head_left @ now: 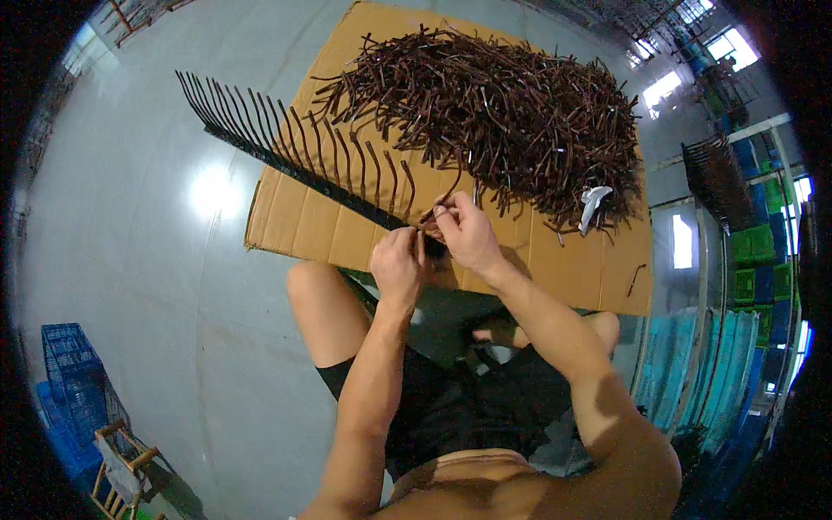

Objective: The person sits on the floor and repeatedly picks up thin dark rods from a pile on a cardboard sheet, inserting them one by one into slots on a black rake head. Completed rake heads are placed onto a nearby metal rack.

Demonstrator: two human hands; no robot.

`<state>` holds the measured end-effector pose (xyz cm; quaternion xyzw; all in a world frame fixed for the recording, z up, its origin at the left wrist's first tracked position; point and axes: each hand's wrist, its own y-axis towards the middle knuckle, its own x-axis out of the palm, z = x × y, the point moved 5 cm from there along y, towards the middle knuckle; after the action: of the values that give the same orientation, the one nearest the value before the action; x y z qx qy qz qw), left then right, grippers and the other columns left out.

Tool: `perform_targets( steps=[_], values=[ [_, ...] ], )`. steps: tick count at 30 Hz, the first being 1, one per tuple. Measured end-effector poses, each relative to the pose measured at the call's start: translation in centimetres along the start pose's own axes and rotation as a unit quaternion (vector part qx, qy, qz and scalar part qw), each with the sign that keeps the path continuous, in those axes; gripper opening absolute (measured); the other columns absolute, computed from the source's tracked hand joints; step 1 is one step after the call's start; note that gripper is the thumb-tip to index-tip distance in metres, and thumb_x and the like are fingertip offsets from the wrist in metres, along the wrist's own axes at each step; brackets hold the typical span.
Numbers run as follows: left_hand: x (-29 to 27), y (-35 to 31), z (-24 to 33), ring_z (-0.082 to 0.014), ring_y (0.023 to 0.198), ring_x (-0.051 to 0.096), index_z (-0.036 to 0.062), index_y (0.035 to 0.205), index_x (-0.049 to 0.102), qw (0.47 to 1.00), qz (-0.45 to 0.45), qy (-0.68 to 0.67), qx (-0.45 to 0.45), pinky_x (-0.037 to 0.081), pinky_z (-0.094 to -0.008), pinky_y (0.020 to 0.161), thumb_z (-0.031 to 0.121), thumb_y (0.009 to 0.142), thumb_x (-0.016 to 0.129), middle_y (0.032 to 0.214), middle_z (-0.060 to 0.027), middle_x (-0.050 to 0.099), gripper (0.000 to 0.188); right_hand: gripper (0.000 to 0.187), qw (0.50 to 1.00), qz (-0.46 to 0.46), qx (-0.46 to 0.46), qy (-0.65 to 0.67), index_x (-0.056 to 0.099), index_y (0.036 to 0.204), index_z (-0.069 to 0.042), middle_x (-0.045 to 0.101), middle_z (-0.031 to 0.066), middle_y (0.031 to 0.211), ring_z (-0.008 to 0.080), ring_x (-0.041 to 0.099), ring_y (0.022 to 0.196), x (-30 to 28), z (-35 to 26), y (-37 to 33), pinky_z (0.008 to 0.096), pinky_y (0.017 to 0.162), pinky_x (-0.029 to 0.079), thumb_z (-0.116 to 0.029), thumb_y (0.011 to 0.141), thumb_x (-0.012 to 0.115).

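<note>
A long black bar (321,185) runs slantwise over the left part of a cardboard sheet, its far end sticking out past the edge. Curved brown rods (348,163) stand up along it in a row, like comb teeth. My left hand (397,267) is closed at the bar's near end, fingertips pinched together; what is between them is hidden. Just right of it, my right hand (468,236) pinches a bent brown rod (453,184) whose upper part rises above the fingers. Beyond both hands lies a large heap of similar brown rods (494,104).
The cardboard sheet (299,230) serves as the work surface, with a white scrap (594,208) and one loose rod (637,279) at its right. Blue crates (74,368) and a wooden chair (126,468) stand lower left. Turquoise panels (693,373) and green crates (752,245) are at right.
</note>
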<state>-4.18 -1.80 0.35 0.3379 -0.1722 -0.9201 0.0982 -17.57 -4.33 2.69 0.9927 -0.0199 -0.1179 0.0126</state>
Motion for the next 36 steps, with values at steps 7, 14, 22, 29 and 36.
perform_targets(
  steps=[7,14,22,29,36],
  values=[
    [-0.4,0.0,-0.4,-0.0316,0.078,0.061,0.0043,0.088,0.065,1.0,-0.006,-0.002,-0.006,0.048,-0.0398,0.069,0.016,0.084,0.062,0.086,-0.0118,0.066,0.013,0.02,0.989,0.063,-0.039,-0.13,0.054,0.093,-0.001,0.064,0.0177,0.073,0.0342,0.063,0.064,0.9,-1.3,-2.0,0.0407,0.056,0.047,-0.021,0.089,0.058],
    [1.3,0.0,0.5,-0.0289,0.087,0.062,0.0037,0.099,0.065,0.978,-0.098,-0.156,-0.102,0.049,-0.0352,0.077,0.018,0.085,0.061,0.094,-0.0136,0.066,0.02,0.029,0.951,-0.052,0.013,-0.303,0.059,0.093,-0.008,0.064,0.0185,0.087,0.0414,0.061,0.076,-0.3,-2.4,-1.9,0.0483,0.063,0.048,-0.035,0.09,0.049],
    [1.4,-1.2,-3.0,-0.0311,0.077,0.064,-0.0023,0.102,0.063,0.989,-0.101,-0.019,-0.108,0.05,-0.0388,0.069,0.022,0.09,0.061,0.088,-0.0175,0.066,0.028,0.039,0.977,-0.012,0.083,-0.194,0.053,0.122,-0.003,0.066,0.0116,0.097,0.0206,0.065,0.084,-15.1,-2.7,-0.9,0.0333,0.074,0.051,-0.019,0.087,0.058],
    [-0.9,-1.7,-2.7,-0.0255,0.069,0.06,-0.0011,0.094,0.062,0.996,-0.043,-0.002,-0.076,0.047,-0.0378,0.06,0.02,0.091,0.06,0.078,-0.0129,0.062,0.022,0.028,0.94,0.213,0.125,-0.234,0.062,0.106,-0.003,0.068,0.0099,0.084,0.0187,0.064,0.07,-36.8,-8.4,-1.6,0.0365,0.067,0.051,-0.023,0.087,0.058],
    [-4.2,-5.5,8.9,-0.0194,0.041,0.024,0.0087,0.066,0.052,0.982,-0.127,-0.129,0.049,0.029,-0.0324,0.041,0.018,0.09,0.055,0.049,-0.0082,0.032,0.026,0.023,0.677,0.185,0.072,-0.708,0.057,0.1,-0.001,0.063,0.0208,0.072,0.0379,0.062,0.066,-44.2,-6.8,4.8,0.0469,0.058,0.048,-0.021,0.09,0.053]
  ],
)
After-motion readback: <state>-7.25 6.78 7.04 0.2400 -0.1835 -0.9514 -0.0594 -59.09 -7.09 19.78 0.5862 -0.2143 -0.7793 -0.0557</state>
